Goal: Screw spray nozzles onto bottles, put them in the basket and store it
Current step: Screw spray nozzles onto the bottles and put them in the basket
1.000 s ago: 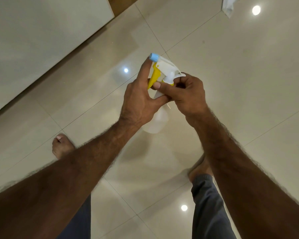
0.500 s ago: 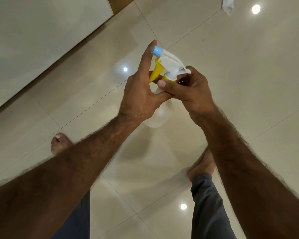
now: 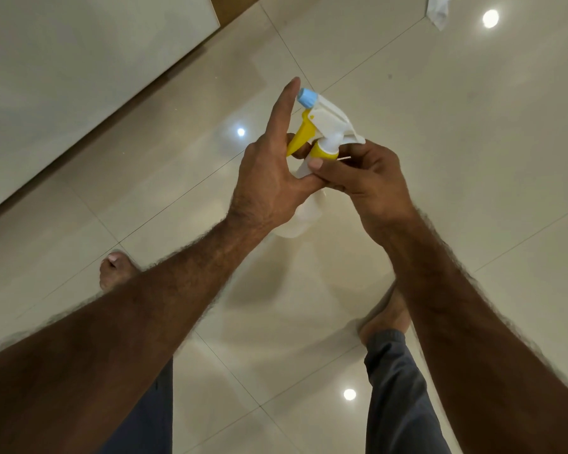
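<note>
A white spray nozzle point(image 3: 332, 121) with a blue tip, yellow trigger and yellow collar sits on top of a translucent white bottle point(image 3: 304, 214), held in the air over the floor. My left hand point(image 3: 273, 178) wraps the bottle's neck, its index finger stretched up beside the blue tip. My right hand point(image 3: 364, 175) pinches the yellow collar with thumb and fingers. Most of the bottle is hidden behind both hands. No basket is in view.
Below is a glossy beige tiled floor point(image 3: 440, 126) with light reflections. A white panel point(image 3: 79, 60) runs along the upper left. A white cloth point(image 3: 438, 9) lies at the top right. My bare feet point(image 3: 115, 270) stand on the tiles.
The bottle and nozzle have risen slightly. My left index finger has straightened up past the blue tip, and my right fingers have shifted on the yellow collar.
</note>
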Motion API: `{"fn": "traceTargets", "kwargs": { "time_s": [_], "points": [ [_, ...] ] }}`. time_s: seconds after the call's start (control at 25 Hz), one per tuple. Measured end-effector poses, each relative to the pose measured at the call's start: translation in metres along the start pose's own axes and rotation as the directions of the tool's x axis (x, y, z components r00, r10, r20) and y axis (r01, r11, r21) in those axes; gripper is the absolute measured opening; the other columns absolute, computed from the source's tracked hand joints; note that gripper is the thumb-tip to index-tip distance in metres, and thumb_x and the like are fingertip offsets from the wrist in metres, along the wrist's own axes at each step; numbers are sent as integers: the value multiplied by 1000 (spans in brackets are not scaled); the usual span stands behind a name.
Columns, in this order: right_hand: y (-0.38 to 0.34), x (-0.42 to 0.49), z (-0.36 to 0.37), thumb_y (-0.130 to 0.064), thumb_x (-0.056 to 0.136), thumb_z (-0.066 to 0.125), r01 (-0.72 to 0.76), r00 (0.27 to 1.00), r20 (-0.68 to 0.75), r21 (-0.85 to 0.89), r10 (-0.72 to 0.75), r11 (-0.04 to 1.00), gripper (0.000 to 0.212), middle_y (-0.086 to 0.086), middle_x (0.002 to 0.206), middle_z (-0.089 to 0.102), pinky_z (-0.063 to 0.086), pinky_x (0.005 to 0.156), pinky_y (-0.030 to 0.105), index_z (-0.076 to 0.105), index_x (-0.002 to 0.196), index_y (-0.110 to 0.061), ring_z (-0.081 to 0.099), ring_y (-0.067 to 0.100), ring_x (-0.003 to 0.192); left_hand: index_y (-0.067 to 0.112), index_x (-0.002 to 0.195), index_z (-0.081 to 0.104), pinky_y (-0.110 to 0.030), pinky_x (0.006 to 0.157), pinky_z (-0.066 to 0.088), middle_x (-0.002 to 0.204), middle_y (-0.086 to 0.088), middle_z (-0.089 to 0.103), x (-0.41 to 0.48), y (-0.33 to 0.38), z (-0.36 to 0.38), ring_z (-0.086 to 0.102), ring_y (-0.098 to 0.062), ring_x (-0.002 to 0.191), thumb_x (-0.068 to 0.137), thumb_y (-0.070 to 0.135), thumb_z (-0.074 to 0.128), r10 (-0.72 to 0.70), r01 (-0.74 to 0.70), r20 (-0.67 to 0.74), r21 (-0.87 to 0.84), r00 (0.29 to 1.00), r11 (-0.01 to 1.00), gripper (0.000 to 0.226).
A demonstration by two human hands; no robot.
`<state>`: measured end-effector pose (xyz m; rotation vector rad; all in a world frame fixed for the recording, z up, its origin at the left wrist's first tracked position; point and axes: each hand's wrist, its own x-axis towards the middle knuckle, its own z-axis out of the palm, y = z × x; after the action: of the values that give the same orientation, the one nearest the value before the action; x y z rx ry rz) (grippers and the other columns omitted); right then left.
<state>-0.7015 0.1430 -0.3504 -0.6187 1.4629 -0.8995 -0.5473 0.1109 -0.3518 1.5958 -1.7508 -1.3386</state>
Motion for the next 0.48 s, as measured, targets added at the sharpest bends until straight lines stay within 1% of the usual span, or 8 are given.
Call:
{"fn": "traceTargets", "kwargs": {
  "time_s": [0.08,0.16,0.2,0.28,0.32,0.4,0.44,0.48],
  "points": [
    [2,0,6,-5,78,87,21,995,-97,-21,-23,1000,37,33,102,73,64,84,52,68,105,11,76,37,89,19,165,21,-20,100,51,135,6,65,2,2,1,66,-7,109,78,27,92,-11,11,37,-9,999,1000,113],
    [4,1,9,-15,73,92,25,988,-148,-56,-33,998,47,30,103,73,63,83,56,67,106,7,75,41,93,19,165,21,-14,98,48,137,8,62,4,2,3,63,-4,110,77,25,92,-15,16,41,-14,999,1000,113],
    [4,1,8,-19,74,91,29,991,-126,-56,-36,998,49,29,107,72,62,86,58,68,110,3,73,44,97,20,165,21,-10,95,47,134,6,66,6,2,2,65,-5,108,78,27,92,-14,15,25,-8,1000,1000,112],
    [4,1,2,-16,78,85,27,999,-43,-18,-28,999,44,32,112,70,58,94,62,69,115,3,72,44,101,19,164,23,1,86,43,120,5,72,7,-2,0,69,-6,100,80,34,89,0,0,-21,19,1000,1000,108],
    [3,0,0,-12,80,83,21,1000,-22,2,-21,1000,40,34,111,70,57,95,62,70,113,6,72,43,99,18,164,24,3,83,42,115,7,72,7,-4,-2,70,-4,97,81,36,88,12,-12,-32,25,999,1000,107],
    [2,0,1,-5,77,83,34,998,-51,17,-33,999,29,33,101,72,58,92,63,69,98,8,72,43,91,16,163,26,3,81,42,111,13,69,5,-6,-4,67,6,93,81,38,88,27,-27,-31,14,999,1000,105],
    [2,0,4,-4,75,85,44,995,-86,19,-42,999,26,28,94,71,59,89,63,66,90,3,72,41,87,17,163,27,2,82,43,109,14,69,5,-6,-4,66,10,92,81,38,88,24,-24,-35,9,999,1000,105],
    [2,0,8,-6,73,87,46,992,-116,25,-42,999,28,24,89,69,59,86,61,64,89,-3,70,39,84,17,163,28,1,81,43,106,14,70,6,-6,-5,65,12,90,80,39,88,17,-17,-46,4,999,1000,105]
  ]
}}
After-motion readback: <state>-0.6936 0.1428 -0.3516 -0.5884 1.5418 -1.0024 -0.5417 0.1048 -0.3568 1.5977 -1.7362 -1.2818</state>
